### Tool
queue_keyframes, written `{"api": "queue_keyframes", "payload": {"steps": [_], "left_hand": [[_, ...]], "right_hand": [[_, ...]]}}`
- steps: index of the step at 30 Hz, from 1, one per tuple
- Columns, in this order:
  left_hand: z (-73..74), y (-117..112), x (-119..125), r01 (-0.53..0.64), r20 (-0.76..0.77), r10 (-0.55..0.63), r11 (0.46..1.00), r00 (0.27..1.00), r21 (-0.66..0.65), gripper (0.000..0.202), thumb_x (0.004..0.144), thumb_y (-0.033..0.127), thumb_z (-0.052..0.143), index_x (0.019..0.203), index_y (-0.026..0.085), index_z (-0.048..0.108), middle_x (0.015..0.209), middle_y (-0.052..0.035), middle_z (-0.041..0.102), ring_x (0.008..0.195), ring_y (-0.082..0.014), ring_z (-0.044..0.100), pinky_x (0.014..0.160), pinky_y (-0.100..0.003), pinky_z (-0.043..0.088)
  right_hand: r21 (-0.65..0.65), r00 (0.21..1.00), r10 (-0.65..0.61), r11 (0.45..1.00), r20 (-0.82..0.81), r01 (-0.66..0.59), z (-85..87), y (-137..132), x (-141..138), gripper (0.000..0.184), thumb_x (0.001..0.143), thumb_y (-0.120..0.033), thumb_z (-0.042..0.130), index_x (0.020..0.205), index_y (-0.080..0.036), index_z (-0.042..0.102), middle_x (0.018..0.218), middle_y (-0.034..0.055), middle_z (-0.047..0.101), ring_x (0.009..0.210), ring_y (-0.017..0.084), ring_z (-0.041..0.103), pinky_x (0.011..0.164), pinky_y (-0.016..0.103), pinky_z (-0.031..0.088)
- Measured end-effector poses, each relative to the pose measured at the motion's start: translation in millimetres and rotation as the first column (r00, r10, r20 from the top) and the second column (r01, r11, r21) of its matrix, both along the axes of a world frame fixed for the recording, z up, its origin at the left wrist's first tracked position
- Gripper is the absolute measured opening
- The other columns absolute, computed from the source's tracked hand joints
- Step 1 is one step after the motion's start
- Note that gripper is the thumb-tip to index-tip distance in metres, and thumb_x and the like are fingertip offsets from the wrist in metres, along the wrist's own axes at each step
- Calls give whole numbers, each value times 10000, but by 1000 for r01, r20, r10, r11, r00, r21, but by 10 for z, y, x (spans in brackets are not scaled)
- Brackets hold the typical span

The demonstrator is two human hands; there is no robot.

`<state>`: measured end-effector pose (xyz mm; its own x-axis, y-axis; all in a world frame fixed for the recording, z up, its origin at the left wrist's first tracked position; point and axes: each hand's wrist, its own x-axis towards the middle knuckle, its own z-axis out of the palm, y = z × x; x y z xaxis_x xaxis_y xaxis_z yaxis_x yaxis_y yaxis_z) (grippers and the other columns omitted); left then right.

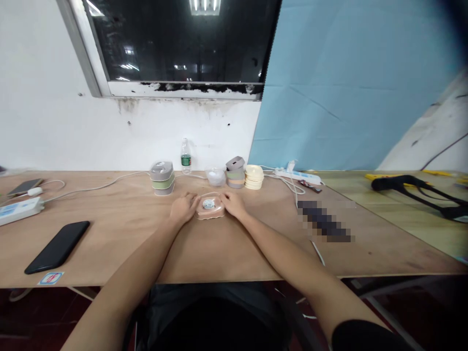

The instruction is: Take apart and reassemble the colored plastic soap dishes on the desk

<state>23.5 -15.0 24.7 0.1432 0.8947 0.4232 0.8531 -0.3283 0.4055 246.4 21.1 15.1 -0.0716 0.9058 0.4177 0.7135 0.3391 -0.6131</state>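
A small pink container point(209, 210) with a clear lid and a round white piece in the middle lies on the wooden table point(219, 253). My left hand point(184, 207) grips its left side with curled fingers. Its right side is held the same way by my right hand point(234, 204). Just behind stand a stack of grey and green containers point(162, 178), a clear bowl point(215, 176), a second stack of coloured containers point(235, 172) and a pile of cream lids point(253, 176).
A water bottle point(186, 156) stands at the wall. A black phone point(57, 246) lies at the left front, a white power strip point(18, 210) with cables beyond it. Another power strip point(298, 175) and a black tool point(413, 187) lie to the right.
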Motion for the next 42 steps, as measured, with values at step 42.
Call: {"api": "queue_keyframes", "payload": {"steps": [42], "left_hand": [[-190,203,-282,-308,-134,315,949,940,70,600,835,302,506,1400,161,362,1426,-161,393,1236,-300,469,1001,-389,395]], "right_hand": [[-174,996,34,985,81,-19,-75,108,75,281,861,-414,546,986,-189,658,738,23,668,681,153,597,658,250,402]]}}
